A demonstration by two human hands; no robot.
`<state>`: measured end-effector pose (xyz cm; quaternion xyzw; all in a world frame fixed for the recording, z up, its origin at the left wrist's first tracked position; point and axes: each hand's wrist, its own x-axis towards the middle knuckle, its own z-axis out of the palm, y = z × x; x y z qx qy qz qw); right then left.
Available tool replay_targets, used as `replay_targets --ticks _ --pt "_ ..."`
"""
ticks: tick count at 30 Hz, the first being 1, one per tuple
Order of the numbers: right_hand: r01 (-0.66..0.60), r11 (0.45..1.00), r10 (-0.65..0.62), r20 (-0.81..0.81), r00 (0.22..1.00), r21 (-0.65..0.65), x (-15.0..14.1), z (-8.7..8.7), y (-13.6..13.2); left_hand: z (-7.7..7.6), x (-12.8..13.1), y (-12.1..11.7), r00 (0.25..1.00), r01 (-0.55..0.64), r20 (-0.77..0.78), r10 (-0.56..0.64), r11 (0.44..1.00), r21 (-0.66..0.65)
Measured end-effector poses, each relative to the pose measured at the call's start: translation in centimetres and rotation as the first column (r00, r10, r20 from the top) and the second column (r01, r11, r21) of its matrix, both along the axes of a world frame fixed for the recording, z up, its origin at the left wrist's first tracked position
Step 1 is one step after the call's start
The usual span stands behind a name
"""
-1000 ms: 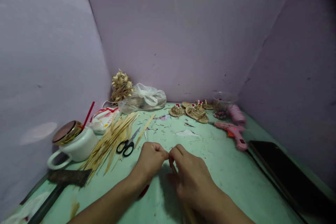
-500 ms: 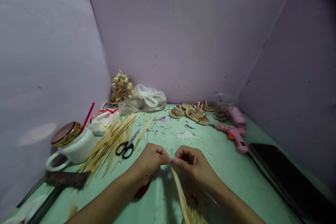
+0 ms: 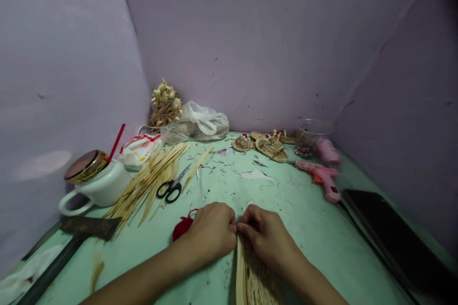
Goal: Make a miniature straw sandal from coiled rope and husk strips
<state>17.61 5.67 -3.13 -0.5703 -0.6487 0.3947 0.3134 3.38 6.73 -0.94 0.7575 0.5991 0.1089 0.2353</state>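
Note:
My left hand [image 3: 212, 234] and my right hand [image 3: 265, 239] meet at the near middle of the green table [image 3: 286, 200], fingers curled and pinching the top end of a bundle of dry straw strips [image 3: 250, 281] that runs down toward me. Both hands are closed on it. A small red yarn ball [image 3: 182, 227] lies just left of my left hand, partly hidden by it.
Loose straw strips [image 3: 150, 181], black scissors [image 3: 172, 188] and a white mug with a gold lid [image 3: 95, 183] lie left. A hatchet [image 3: 71, 243] sits near left. Woven straw pieces [image 3: 266, 145], a pink glue gun [image 3: 322, 178] and a dark tray [image 3: 386, 238] are right.
Both hands have drawn closer to me and pressed together on the straw bundle. The red yarn ball, hidden under my left wrist before, now shows beside it.

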Motion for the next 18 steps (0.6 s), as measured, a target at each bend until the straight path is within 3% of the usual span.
replay_targets --ticks 7,13,16,18 --pt "0.01 0.995 -0.009 0.016 1.0 -0.094 -0.6 0.3 0.4 1.1 -1.7 0.8 0.995 0.071 0.076 -0.066 0.995 -0.074" --pt "-0.081 0.996 0.083 0.072 0.994 -0.022 -0.5 0.4 0.2 1.0 -1.0 1.1 0.944 0.151 0.317 -0.093 0.975 -0.163" --pt "-0.07 0.997 0.071 0.056 0.996 -0.017 -0.3 0.2 0.1 0.8 -0.8 1.7 0.877 0.155 0.48 -0.027 0.961 -0.229" --pt "-0.05 0.996 0.05 -0.008 0.999 -0.077 -0.1 -0.2 0.2 0.7 -0.9 2.0 0.861 0.076 0.498 0.104 0.941 -0.329"
